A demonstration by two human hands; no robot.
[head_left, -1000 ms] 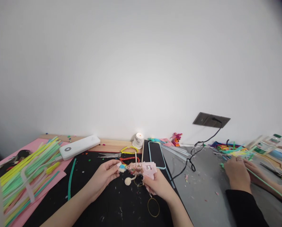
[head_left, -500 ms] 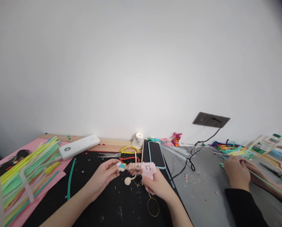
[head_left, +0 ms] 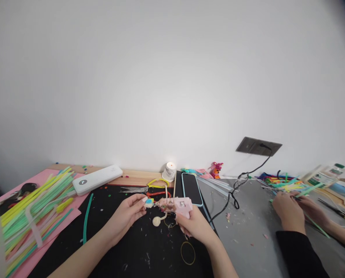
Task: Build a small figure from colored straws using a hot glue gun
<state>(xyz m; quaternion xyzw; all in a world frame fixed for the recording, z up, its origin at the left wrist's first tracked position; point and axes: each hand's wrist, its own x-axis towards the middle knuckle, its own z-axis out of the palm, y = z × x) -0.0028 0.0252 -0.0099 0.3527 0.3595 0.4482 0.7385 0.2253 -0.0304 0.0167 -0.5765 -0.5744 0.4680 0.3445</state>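
Between the fingertips of my left hand (head_left: 127, 216) is a small blue, yellow and white piece (head_left: 149, 202). My right hand (head_left: 191, 224) is wrapped round a pale pink glue gun (head_left: 184, 207), its brownish, messy front end pointing left at the small piece, with a narrow gap between them. Below the gun, a cream round piece with a stem (head_left: 156, 221) lies on the black mat (head_left: 137, 251). A thin gold ring (head_left: 187, 253) lies nearer to me. Scissors with yellow handles (head_left: 157, 183) and a red-handled tool (head_left: 160, 194) rest behind my hands.
Fuzzy stems (head_left: 36, 208) and a white power bank (head_left: 97, 180) are at left. A paper cup (head_left: 169, 172), a phone (head_left: 192, 189) and a black cable (head_left: 233, 193) stand or lie behind. At right another person's hands (head_left: 289, 212) hold green stems.
The glue gun has moved slightly right, opening a gap from the small piece in my left hand. The other person's hands and green stem have shifted.
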